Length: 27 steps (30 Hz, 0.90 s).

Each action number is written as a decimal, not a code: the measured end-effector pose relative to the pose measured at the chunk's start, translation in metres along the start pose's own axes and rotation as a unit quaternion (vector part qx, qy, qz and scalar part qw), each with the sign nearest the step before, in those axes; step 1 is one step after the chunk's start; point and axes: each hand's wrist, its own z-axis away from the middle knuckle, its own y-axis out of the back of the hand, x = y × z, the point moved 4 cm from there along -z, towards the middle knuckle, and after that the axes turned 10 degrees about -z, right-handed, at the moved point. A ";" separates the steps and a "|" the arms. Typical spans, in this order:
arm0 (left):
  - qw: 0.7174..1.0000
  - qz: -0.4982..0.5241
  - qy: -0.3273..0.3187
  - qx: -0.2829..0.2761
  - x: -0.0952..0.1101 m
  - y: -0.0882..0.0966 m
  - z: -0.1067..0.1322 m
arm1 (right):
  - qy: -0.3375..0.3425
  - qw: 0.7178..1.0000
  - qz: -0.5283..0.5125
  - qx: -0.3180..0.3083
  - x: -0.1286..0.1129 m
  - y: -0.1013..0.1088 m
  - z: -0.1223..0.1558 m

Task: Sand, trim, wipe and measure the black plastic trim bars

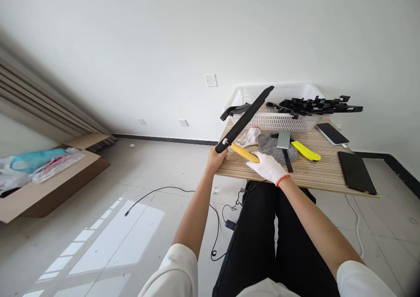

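Observation:
My bare left hand (217,158) grips the near end of a long black plastic strip (244,118), which slants up to the right above the small wooden table (315,174). My right hand (267,166), in a white knit glove, lies on a yellow utility knife (244,153) at the table's front left, fingers closing on it. A second white glove (250,137) lies bunched just beyond. A grey felt pad (271,146) holds a metal block (284,139).
A white plastic basket (278,120) at the table's back carries several black plastic parts (311,105). Another yellow knife (306,151), a phone (332,133) and a dark tablet (356,172) lie to the right. A cardboard box (49,179) stands on the floor at left; cables trail below.

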 end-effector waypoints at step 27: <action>1.000 -0.004 -0.005 -0.003 0.001 0.000 0.000 | -0.026 0.994 0.041 0.100 0.019 0.064 -0.046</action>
